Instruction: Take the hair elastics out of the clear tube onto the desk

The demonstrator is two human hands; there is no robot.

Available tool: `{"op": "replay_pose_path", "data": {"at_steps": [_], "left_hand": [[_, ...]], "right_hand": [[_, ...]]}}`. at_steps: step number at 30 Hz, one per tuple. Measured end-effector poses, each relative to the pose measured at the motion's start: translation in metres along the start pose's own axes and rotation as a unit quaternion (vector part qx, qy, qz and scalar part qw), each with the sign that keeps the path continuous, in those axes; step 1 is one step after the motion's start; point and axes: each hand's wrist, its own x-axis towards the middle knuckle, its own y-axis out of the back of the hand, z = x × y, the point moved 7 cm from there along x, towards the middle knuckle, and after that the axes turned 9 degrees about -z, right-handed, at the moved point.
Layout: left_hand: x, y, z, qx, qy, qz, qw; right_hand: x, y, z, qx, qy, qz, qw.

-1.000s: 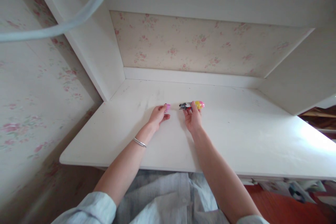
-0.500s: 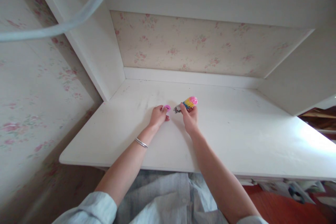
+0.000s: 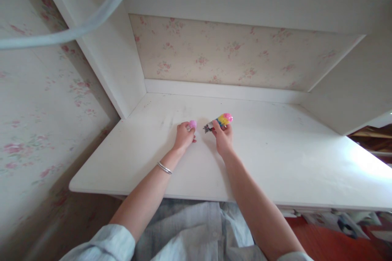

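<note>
1. Left hand [image 3: 184,136]: grip closed on a small pink piece [image 3: 192,124], pinched by thumb and fingers. Piece sits at the fingertip end, above the counter [image 3: 260,163], left of center.
2. Right hand [image 3: 223,136]: grip closed around the body of a multicolored item [image 3: 225,119], thumb on the near side. Pink rounded end points right and away from the person; yellow and blue sections next, then a silver/dark toothed end angled toward the left hand. Item tilted.
3. Pink piece and toothed end: apart, near each other, small gap between. Exact height of either over the counter: cannot tell.
4. Silver bangle [image 3: 164,168] on the left wrist. Sleeves light grey-blue, pushed up.
5. Counter: white, small dark marks toward the back left. Floral wallpaper panel [image 3: 214,53] behind it, white side panels left and right.
6. Pale curved tube [image 3: 92,22] crosses the upper left of the view, well apart from both hands.
</note>
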Motion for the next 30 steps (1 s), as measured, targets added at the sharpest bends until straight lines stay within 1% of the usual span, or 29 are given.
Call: {"op": "replay_pose_path", "data": {"at_steps": [3, 5, 9, 11, 14, 18, 21, 24, 26, 30], "left_hand": [[0.0, 0.0, 0.001, 0.014, -0.003, 0.0, 1.0], [-0.001, 0.002, 0.003, 0.029, -0.009, 0.004, 1.0], [-0.007, 0.009, 0.017, 0.068, -0.047, 0.028, 0.996], [-0.012, 0.009, 0.025, 0.084, -0.069, 0.027, 0.994], [-0.019, -0.001, 0.033, 0.1, -0.104, -0.016, 0.989], [-0.024, -0.019, 0.034, 0.094, -0.134, -0.085, 0.983], [-0.024, -0.022, 0.034, 0.095, -0.14, -0.096, 0.981], [-0.023, -0.019, 0.038, 0.101, -0.151, -0.086, 0.98], [-0.023, -0.017, 0.038, 0.094, -0.14, -0.088, 0.982], [-0.02, -0.018, 0.028, 0.044, -0.069, -0.117, 0.99]], "right_hand": [[0.0, -0.003, 0.002, 0.046, -0.021, -0.019, 0.999], [0.0, -0.004, 0.001, 0.056, -0.021, -0.025, 0.998], [0.0, -0.006, 0.0, 0.077, -0.025, -0.034, 0.996], [-0.001, -0.007, 0.001, 0.108, -0.039, -0.036, 0.993], [-0.002, -0.009, 0.002, 0.161, -0.065, -0.038, 0.984], [-0.003, -0.01, 0.003, 0.197, -0.09, -0.043, 0.975], [-0.004, -0.012, 0.004, 0.206, -0.105, -0.046, 0.972], [-0.005, -0.015, 0.006, 0.207, -0.115, -0.057, 0.97], [-0.007, -0.018, 0.006, 0.202, -0.119, -0.067, 0.97], [-0.01, -0.023, 0.005, 0.187, -0.114, -0.089, 0.972]]}}
